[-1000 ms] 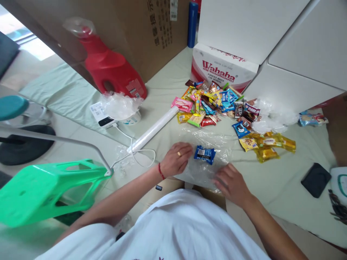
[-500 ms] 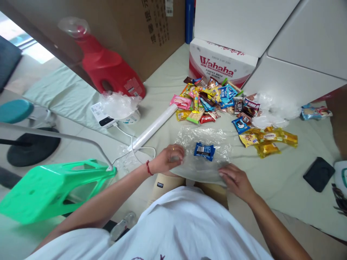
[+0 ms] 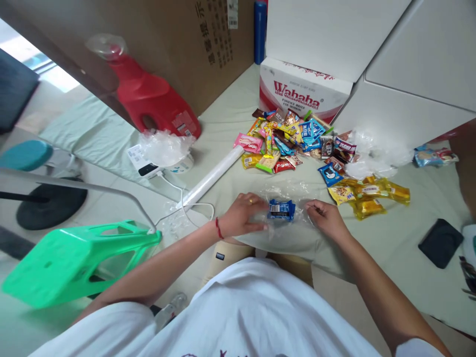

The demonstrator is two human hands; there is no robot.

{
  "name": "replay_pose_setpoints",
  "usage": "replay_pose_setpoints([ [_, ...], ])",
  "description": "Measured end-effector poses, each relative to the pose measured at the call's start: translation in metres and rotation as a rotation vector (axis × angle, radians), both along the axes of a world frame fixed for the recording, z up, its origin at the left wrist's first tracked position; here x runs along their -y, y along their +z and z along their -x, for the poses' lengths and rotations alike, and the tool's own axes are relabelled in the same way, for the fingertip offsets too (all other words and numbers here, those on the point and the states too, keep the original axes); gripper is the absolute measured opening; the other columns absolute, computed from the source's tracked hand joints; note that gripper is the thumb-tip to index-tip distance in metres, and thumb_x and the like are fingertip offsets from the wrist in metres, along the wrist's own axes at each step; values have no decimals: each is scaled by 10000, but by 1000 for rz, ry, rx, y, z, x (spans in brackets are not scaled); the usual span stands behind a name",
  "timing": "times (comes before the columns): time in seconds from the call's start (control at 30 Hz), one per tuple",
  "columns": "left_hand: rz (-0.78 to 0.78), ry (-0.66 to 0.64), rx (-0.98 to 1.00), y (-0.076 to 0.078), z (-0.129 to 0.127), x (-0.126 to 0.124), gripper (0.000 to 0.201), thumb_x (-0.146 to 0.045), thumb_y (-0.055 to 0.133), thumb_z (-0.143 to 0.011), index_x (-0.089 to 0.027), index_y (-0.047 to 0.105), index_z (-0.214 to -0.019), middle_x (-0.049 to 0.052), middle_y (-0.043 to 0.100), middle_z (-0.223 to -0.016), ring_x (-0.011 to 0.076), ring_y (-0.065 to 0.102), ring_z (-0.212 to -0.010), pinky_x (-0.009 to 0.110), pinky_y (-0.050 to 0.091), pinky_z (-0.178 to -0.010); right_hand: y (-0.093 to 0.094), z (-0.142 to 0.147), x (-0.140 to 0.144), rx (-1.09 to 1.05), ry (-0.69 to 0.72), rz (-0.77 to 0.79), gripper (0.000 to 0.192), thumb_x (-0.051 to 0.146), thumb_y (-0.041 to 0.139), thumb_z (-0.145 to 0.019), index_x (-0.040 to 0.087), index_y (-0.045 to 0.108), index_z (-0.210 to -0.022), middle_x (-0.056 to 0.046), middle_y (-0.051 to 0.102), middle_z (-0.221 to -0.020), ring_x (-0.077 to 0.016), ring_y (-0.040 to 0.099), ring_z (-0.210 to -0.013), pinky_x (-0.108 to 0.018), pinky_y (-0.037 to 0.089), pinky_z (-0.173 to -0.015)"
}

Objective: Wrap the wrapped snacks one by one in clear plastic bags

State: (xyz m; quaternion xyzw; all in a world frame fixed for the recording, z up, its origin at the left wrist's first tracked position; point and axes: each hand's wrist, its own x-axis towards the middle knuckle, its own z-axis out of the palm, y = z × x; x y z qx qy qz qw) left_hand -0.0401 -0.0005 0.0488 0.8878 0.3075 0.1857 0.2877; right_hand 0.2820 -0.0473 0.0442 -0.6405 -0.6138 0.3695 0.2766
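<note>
A small blue snack packet (image 3: 281,209) lies flat on a sheet of clear plastic wrap (image 3: 293,233), its long axis running left to right. The left hand (image 3: 241,215) and right hand (image 3: 325,218) flank its short ends, each grip pinched on the wrap.

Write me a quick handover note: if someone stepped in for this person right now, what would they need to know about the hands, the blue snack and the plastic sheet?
Left hand: on the clear plastic sheet, fingers at the left end of the blue snack packet.
Right hand: pinching the sheet just right of the packet.
The packet lies on the sheet, with film gathered up along its far side and both ends.
Done: one packet set on the sheet, the film partly drawn in around it.
Left: the packet is not closed in; the near part of the sheet lies flat.
The snack pile and yellow packets lie unwrapped beyond; the film roll is to the left.
</note>
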Motion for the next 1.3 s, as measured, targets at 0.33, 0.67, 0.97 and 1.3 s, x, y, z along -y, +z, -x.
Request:
replay_pose_setpoints([
  [0.33,-29,170,-77,-17,32,3,220,-144,568,-653,-212,693,-822,84,695,-1083,286,553,-1083,468,400,-900,-1,-16,21,19,27,-2,358,495,581,-936,195,770,-980,-55,766,-932,-200,670,-816,-303,500,-758],
  [0.67,-354,246,255,24,26,40,228,-185,456,-901,-253,670,-937,77,733,-1046,266,589,-1066,471,458,-954,16,-7,24,55,64,-65,339,485,577,-943,214,777,-979,-57,767,-937,-205,681,-835,-304,519,-749],
  [0.97,-53,-190,-188,1,-25,34,475,-426,536,-960,-257,624,-1395,103,750,-1019,295,598,-1041,428,354,-871,12,-9,28,47,70,-62,335,476,574,-947,215,779,-991,-57,772,-961,-211,691,-857,-311,528,-760],
  [1.3,31,-27,-164,3,-3,29,187,-334,594,-913,-238,752,-880,86,708,-939,266,573,-990,440,360,-873,3,-18,31,24,80,-60,327,469,577,-937,223,788,-976,-64,778,-987,-221,704,-899,-322,542,-788],
])
